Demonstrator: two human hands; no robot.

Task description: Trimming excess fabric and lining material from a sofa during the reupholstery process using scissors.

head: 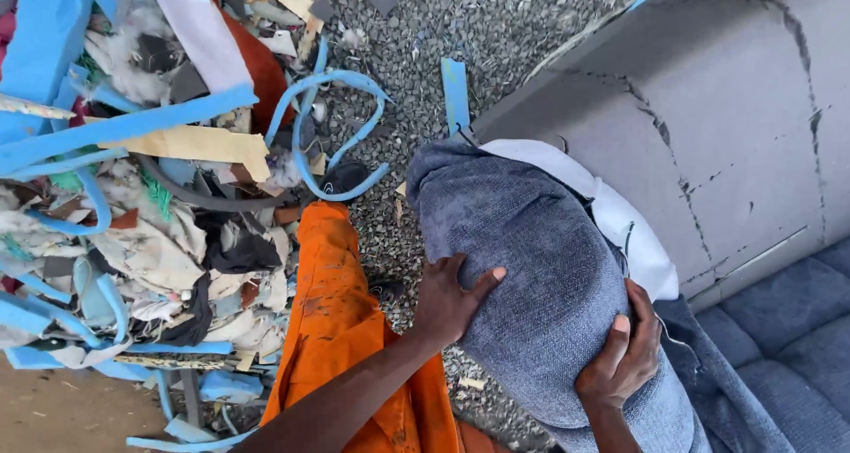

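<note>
Both of your hands are on the padded cushion (522,267), a long rounded bolster in blue-grey fabric that lies just in front of you, right of centre in the scene. Your left hand (450,298) presses flat against its near left flank, fingers spread and thumb pointing up toward the crown, so that grip is open-palmed against the cloth rather than closed round anything. Your right hand (622,351) clamps the cushion's right edge lower down, fingers curled over the fabric and gathering it; that grip is clenched on the cover. The cushion's long axis runs from the far left, where its rounded end sits near the gravel ground (496,28), down toward the near right, where it passes between your hands and out of the bottom of the view. A strip of white lining (629,223) shows along its right side, where the blue-grey cover has not reached. The two hands stand on opposite flanks, the left a little farther up the length, the right nearer to you. Behind the cushion on the right rises a grey upholstered sofa frame (708,108) with cracked seams, and a blue seat pad (797,329) lies at the near right. Your orange trouser leg (341,320) is left of the cushion, and farther left is a heap of foam and fabric offcuts (150,196).
</note>
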